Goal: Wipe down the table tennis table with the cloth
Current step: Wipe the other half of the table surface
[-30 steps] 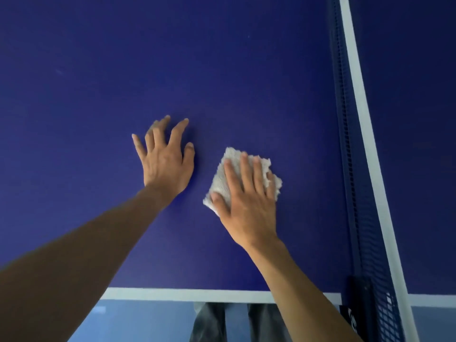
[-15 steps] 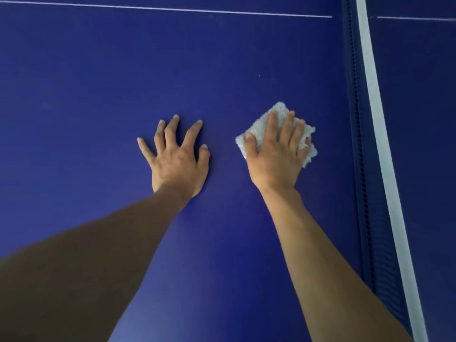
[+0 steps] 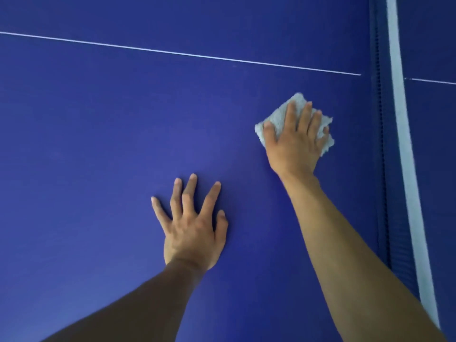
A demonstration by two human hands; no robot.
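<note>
While flat on table (image 3: 98, 124), left hand (image 3: 195, 233) splayed; right hand (image 3: 293, 149), apparently straight-fingered, atop cloth (image 3: 280, 117).

Your view is filled edge to edge by the blue table (image 3: 98, 144). A dark net (image 3: 381, 169) topped by a white band (image 3: 408, 169) runs up your right side. A thin white line (image 3: 172, 52) crosses the far part. Soft light leaves a paler sheen at lower left.
</note>
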